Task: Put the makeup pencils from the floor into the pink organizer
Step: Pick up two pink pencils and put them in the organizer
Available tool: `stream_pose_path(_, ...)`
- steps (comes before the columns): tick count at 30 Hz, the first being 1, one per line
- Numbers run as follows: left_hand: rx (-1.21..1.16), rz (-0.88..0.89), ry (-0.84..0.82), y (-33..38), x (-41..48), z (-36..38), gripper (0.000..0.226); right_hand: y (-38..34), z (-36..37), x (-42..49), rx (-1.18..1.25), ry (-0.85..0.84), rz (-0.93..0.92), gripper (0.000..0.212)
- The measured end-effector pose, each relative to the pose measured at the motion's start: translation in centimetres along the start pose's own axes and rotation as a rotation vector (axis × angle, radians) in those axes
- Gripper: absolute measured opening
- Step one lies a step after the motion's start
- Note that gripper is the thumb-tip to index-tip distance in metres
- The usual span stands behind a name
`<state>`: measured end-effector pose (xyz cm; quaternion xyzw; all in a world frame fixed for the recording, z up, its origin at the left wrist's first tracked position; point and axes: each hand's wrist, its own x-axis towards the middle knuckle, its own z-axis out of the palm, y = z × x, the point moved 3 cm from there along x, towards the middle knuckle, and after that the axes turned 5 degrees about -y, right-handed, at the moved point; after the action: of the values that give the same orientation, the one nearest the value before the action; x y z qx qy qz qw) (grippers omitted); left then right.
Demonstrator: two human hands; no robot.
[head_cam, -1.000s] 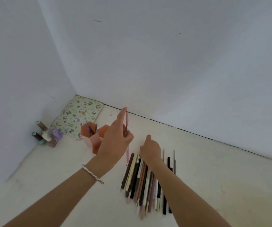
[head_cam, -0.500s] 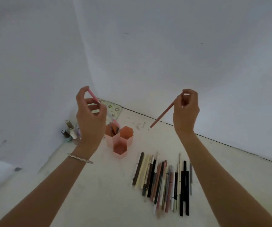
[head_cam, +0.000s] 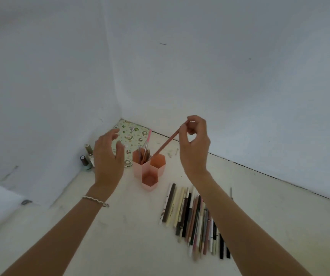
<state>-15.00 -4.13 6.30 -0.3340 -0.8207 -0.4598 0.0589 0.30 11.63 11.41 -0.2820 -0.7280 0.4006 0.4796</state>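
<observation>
Having released its pencil, left hand (head_cam: pixel 108 156) spreads empty.

Organizer (head_cam: pixel 149 170) near the corner, bottles (head_cam: pixel 86 159) left of it, pencils (head_cam: pixel 192 218) on floor (head_cam: pixel 120 246) — right, nearer.

Your arms are bare to the frame's edge, no sleeves showing. On your left wrist sits a thin bracelet (head_cam: pixel 95 201) (pale, beaded or twisted, hard to tell).
</observation>
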Motion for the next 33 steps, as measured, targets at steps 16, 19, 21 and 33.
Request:
stream_pose_path(16, -0.102, 0.029, -0.592, 5.3, -7.4, 5.1, 0.016, 2.6, 0.5, -1.9, -0.237, -0.092, 0.041, 0.027)
stream_pose_path(19, 0.204, 0.003, -0.898, 4.8, -11.2, 10.0, 0.015, 3.4, -2.5, -1.3, -0.232, -0.055, 0.122, 0.033)
stream_pose_path(21, 0.349, -0.021, -0.949, 4.2, -11.9, 11.9, 0.023, 4.2, -4.4, -1.6, -0.253, -0.053, 0.158, 0.036)
stream_pose_path(33, 0.548, -0.161, -0.935, 3.6, -11.8, 15.0, 0.029, 8.3, -8.8, -5.0, -0.295, -0.134, 0.311, 0.033)
